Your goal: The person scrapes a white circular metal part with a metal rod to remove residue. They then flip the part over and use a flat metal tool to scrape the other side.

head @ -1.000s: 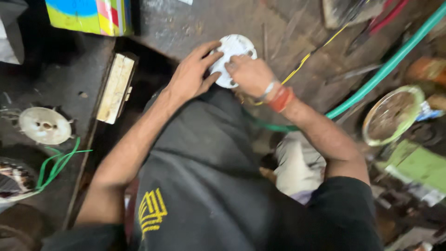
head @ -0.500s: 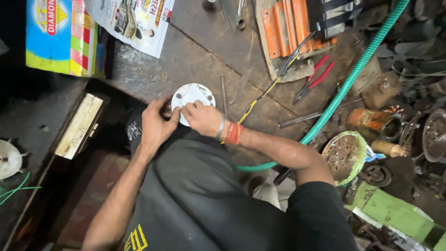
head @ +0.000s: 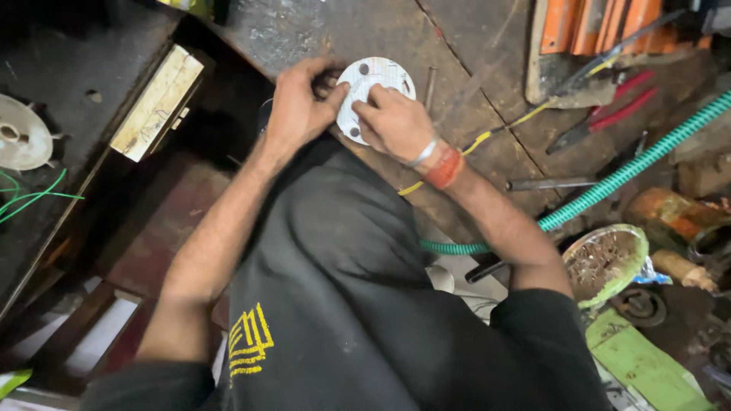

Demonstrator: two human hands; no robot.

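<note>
White round disc (head: 378, 82) in grip of left hand (head: 298, 109) and right hand (head: 396, 122), green hose (head: 609, 186), red pliers (head: 601, 118) nearby

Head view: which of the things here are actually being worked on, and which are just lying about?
In hand:
- white round disc, held at the bench edge
- left hand on its left rim
- right hand on its face

Lying about:
- red-handled pliers
- green ribbed hose
- bowl of scrap bits
- white spool with green wire
- rusty can

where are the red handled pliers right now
In the head view the red-handled pliers lie upper right on the workbench, between the orange tool and the green hose.
</note>
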